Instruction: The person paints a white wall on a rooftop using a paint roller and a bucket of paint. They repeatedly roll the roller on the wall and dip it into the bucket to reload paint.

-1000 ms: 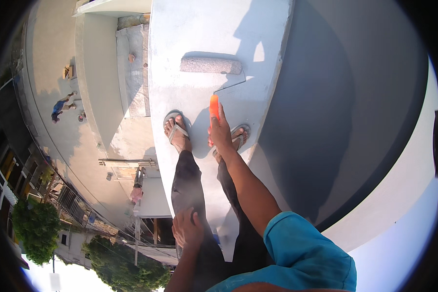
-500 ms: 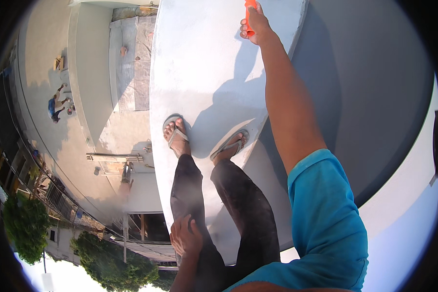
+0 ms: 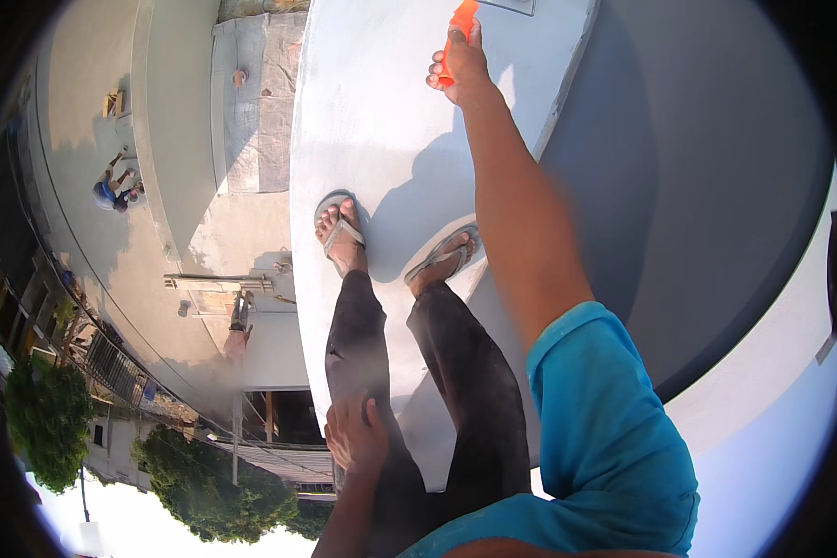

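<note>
My right hand is wrapped round the bright orange handle of a tool at the top of the view. The tool's working end is out of the picture. Close by, a flat grey-edged corner shows at the top edge; I cannot tell whether it belongs to the tool. Beneath the hand lies a pale, smooth ledge, on which my sandalled feet stand. My left hand rests on my dark trouser leg, fingers stretched out, with nothing in it.
A grey curved wall rises on the right of the ledge. The ledge's left edge drops to a lower level, where a person in blue crouches and another person is near wooden boards. Trees stand at lower left.
My right hand has moved left and slightly down with the orange-handled tool. The grey-edged corner has come into view at the top. My left hand stays on the leg.
</note>
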Demonstrator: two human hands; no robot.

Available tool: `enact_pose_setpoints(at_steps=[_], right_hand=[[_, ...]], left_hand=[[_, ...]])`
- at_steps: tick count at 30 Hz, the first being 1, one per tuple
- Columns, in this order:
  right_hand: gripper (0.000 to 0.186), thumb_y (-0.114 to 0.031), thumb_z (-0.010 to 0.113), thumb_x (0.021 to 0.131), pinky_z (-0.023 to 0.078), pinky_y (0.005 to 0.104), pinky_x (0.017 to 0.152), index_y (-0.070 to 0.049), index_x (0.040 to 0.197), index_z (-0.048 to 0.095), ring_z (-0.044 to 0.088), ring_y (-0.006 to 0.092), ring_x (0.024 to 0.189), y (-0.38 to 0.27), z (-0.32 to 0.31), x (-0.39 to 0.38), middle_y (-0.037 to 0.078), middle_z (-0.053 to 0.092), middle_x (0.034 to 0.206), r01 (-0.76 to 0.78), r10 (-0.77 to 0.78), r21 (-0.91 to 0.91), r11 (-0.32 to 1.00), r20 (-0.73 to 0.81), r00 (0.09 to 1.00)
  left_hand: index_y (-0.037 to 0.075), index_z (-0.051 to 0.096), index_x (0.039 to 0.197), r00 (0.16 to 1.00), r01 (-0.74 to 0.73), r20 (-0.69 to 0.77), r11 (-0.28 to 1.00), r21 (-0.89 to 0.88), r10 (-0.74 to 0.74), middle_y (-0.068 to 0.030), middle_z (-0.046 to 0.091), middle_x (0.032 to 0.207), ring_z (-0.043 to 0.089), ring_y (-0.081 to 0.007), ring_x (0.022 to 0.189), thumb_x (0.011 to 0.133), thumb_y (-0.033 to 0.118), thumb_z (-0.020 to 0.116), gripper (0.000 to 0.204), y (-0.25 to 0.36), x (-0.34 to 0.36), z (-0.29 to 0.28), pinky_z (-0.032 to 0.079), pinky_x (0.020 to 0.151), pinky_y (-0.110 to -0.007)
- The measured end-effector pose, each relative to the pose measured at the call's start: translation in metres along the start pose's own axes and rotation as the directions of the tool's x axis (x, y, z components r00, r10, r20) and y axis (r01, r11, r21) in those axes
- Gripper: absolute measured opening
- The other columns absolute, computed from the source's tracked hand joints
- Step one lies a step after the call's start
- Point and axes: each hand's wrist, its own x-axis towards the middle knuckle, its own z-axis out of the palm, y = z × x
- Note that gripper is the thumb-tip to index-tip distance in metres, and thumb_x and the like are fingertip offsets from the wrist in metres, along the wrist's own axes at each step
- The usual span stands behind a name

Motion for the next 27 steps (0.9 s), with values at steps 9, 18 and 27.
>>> enact_pose_setpoints(at_steps=[9, 18, 27], right_hand=[[0.064, -0.033, 0.043, 0.110, 0.038, 0.0295, 0.037, -0.033, 0.164, 0.008, 0.042, 0.0120, 0.044, 0.190, 0.011, -0.169, 0.003, 0.046, 0.069, -0.154, 0.120, -0.289, 0.945, -0.134, 0.984], [0.065, -0.033, 0.041, 0.107, 0.047, 0.0466, 0.108, -0.017, 0.164, 0.014, 0.057, 0.0445, 0.130, 0.278, -0.007, -0.227, 0.025, 0.045, 0.156, -0.088, 0.017, -0.527, 0.846, -0.139, 0.990], [0.064, -0.034, 0.044, 0.107, 0.052, 0.0540, 0.098, -0.022, 0.163, 0.015, 0.066, 0.0488, 0.111, 0.159, 0.028, -0.161, 0.027, 0.061, 0.137, -0.140, 0.043, -0.584, 0.800, -0.177, 0.983]], left_hand=[[0.014, 0.070, 0.119, 1.000, -0.006, 0.002, 1.000, -0.003, 0.006, -0.0064, 0.066, 0.126, 0.061, -0.0307, 0.120, 0.097, 0.025, 0.063, 0.025, -0.004, -0.005, 0.001, 0.049, 0.097, -0.047], [0.018, 0.069, 0.121, 1.000, 0.013, 0.015, 1.000, -0.008, -0.013, -0.0017, 0.063, 0.128, 0.058, -0.0262, 0.124, 0.099, 0.028, 0.060, 0.025, -0.015, -0.005, 0.003, 0.047, 0.102, -0.045], [0.019, 0.068, 0.123, 1.000, -0.018, 0.012, 1.000, -0.015, 0.018, -0.0024, 0.062, 0.130, 0.056, -0.0264, 0.126, 0.099, 0.029, 0.060, 0.027, -0.027, -0.013, 0.009, 0.046, 0.102, -0.046]])
